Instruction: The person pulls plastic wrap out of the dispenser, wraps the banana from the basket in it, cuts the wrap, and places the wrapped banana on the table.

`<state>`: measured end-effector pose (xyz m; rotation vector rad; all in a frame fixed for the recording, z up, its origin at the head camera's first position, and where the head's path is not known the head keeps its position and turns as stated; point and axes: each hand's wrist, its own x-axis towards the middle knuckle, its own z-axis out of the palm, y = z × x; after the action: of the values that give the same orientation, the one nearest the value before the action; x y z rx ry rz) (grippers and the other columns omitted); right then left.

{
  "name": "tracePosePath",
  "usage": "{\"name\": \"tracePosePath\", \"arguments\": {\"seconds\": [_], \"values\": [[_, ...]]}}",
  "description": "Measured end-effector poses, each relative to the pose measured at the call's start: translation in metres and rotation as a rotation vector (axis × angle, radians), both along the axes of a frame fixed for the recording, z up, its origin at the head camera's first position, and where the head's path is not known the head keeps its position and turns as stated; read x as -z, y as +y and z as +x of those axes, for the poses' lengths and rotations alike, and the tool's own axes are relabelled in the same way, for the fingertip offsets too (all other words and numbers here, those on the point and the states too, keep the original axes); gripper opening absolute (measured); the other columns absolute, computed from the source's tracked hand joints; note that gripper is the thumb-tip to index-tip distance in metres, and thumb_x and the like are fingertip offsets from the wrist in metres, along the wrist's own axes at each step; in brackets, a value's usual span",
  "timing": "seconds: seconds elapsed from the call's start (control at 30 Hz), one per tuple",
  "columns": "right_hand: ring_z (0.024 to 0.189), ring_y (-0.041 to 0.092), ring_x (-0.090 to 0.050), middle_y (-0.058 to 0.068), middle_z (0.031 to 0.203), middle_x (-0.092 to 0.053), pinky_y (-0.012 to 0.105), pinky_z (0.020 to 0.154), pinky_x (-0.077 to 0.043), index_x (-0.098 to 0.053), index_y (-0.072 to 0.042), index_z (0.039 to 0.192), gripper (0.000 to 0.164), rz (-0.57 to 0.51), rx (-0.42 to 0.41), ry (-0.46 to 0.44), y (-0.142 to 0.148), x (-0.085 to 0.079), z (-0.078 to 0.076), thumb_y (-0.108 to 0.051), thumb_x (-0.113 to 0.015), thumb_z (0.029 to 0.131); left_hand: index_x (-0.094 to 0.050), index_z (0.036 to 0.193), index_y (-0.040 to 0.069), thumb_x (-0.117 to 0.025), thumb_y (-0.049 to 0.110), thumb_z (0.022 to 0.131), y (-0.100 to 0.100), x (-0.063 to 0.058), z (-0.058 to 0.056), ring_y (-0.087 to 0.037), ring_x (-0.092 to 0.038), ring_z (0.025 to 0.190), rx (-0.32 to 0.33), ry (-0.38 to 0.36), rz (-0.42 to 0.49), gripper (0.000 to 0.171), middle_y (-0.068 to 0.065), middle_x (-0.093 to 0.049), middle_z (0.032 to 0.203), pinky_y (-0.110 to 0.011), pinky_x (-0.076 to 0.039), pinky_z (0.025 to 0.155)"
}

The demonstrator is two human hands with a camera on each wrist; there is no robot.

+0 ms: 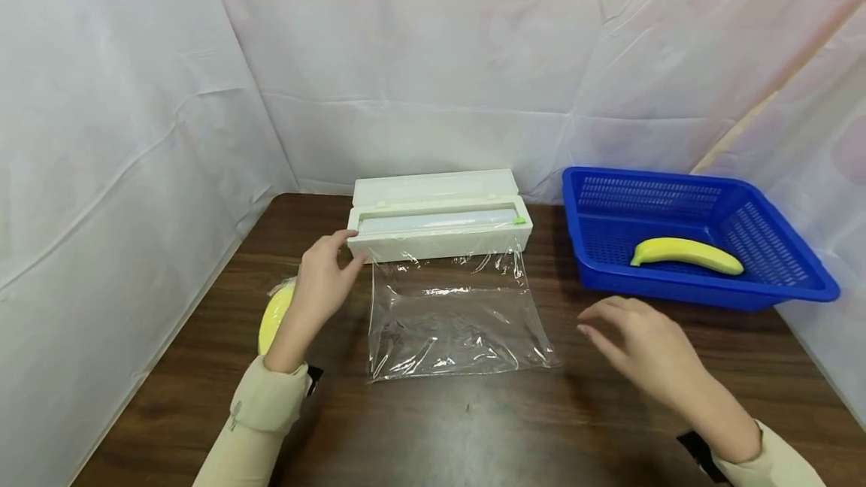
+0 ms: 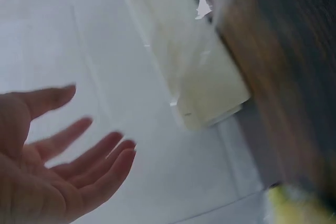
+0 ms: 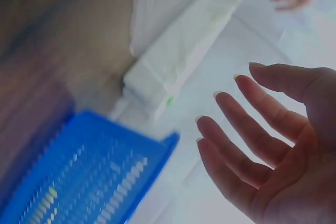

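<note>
Clear, glossy film (image 1: 453,329) lay creased on the dark wood-grain counter (image 1: 487,442), a roughly rectangular sheet running near from a white oblong box (image 1: 440,248). The box's lid (image 1: 436,185) stood open on the far side; a pale roll (image 1: 440,222) lay inside. At right, a blue perforated basket (image 1: 805,293) held a smooth, curved banana (image 1: 686,254). The left hand (image 1: 321,273), thumb and fingers parted, held nothing at the box's left end; contact could not be confirmed. The right hand (image 1: 643,344) was empty, fingers gently curved, near the basket.
</note>
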<state>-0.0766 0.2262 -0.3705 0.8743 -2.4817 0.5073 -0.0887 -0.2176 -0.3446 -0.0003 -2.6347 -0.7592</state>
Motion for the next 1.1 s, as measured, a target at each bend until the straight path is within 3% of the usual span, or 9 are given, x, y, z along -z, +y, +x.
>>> {"name": "tracePosePath", "arguments": {"seconds": [0.23, 0.4, 0.57, 0.73, 0.9, 0.97, 1.1], "values": [[0.086, 0.029, -0.074, 0.008, 0.100, -0.079, 0.047, 0.065, -0.056, -0.081, -0.011, 0.103, 0.019, -0.050, 0.091, -0.053, 0.029, -0.024, -0.021, -0.007, -0.087, 0.086, -0.053, 0.147, -0.008, -0.066, 0.011, 0.104, -0.013, 0.022, -0.033, -0.054, -0.056, 0.122, -0.110, 0.029, 0.192, 0.050, -0.039, -0.060, 0.130, -0.065, -0.044, 0.102], [0.087, 0.035, -0.075, 0.014, 0.103, -0.078, 0.053, 0.068, -0.059, -0.079, -0.006, 0.108, 0.021, -0.062, 0.118, -0.056, 0.052, -0.030, -0.040, -0.003, -0.084, 0.089, -0.042, 0.154, -0.011, -0.060, 0.011, 0.107, -0.019, 0.036, -0.045, -0.056, -0.049, 0.128, -0.127, 0.009, 0.249, 0.054, -0.041, -0.053, 0.137, -0.068, -0.039, 0.108], [0.091, 0.044, -0.073, 0.024, 0.106, -0.076, 0.058, 0.068, -0.058, -0.077, -0.003, 0.115, 0.020, -0.055, 0.193, -0.129, 0.077, -0.032, -0.055, -0.007, -0.078, 0.096, -0.035, 0.157, -0.012, -0.055, 0.014, 0.110, -0.024, 0.046, -0.054, -0.056, -0.046, 0.134, -0.136, -0.031, 0.290, 0.058, -0.042, -0.048, 0.142, -0.066, -0.038, 0.112], [0.096, 0.049, -0.070, 0.030, 0.113, -0.073, 0.065, 0.074, -0.056, -0.075, 0.001, 0.118, 0.021, -0.038, 0.255, -0.200, 0.100, -0.032, -0.073, -0.013, -0.072, 0.102, -0.032, 0.158, -0.012, -0.052, 0.019, 0.111, -0.030, 0.051, -0.057, -0.054, -0.046, 0.135, -0.150, -0.096, 0.334, 0.060, -0.041, -0.047, 0.146, -0.066, -0.038, 0.113], [0.093, 0.047, -0.070, 0.032, 0.111, -0.072, 0.063, 0.072, -0.055, -0.073, 0.002, 0.120, 0.026, -0.001, 0.303, -0.264, 0.119, -0.036, -0.090, -0.019, -0.068, 0.105, -0.036, 0.156, -0.014, -0.052, 0.020, 0.111, -0.035, 0.052, -0.055, -0.053, -0.055, 0.130, -0.139, -0.149, 0.334, 0.059, -0.040, -0.053, 0.143, -0.063, -0.045, 0.110], [0.092, 0.046, -0.069, 0.031, 0.110, -0.072, 0.061, 0.071, -0.055, -0.073, 0.002, 0.121, 0.028, 0.009, 0.314, -0.294, 0.125, -0.039, -0.097, -0.021, -0.066, 0.106, -0.040, 0.154, -0.015, -0.053, 0.019, 0.110, -0.036, 0.052, -0.052, -0.052, -0.058, 0.126, -0.136, -0.150, 0.320, 0.057, -0.040, -0.057, 0.138, -0.062, -0.046, 0.108], [0.091, 0.045, -0.069, 0.031, 0.110, -0.072, 0.058, 0.070, -0.056, -0.072, 0.004, 0.122, 0.030, 0.028, 0.327, -0.334, 0.132, -0.045, -0.109, -0.020, -0.064, 0.107, -0.052, 0.146, -0.014, -0.054, 0.017, 0.110, -0.040, 0.052, -0.044, -0.048, -0.063, 0.103, -0.131, -0.138, 0.271, 0.048, -0.037, -0.068, 0.115, -0.058, -0.051, 0.090]]}}
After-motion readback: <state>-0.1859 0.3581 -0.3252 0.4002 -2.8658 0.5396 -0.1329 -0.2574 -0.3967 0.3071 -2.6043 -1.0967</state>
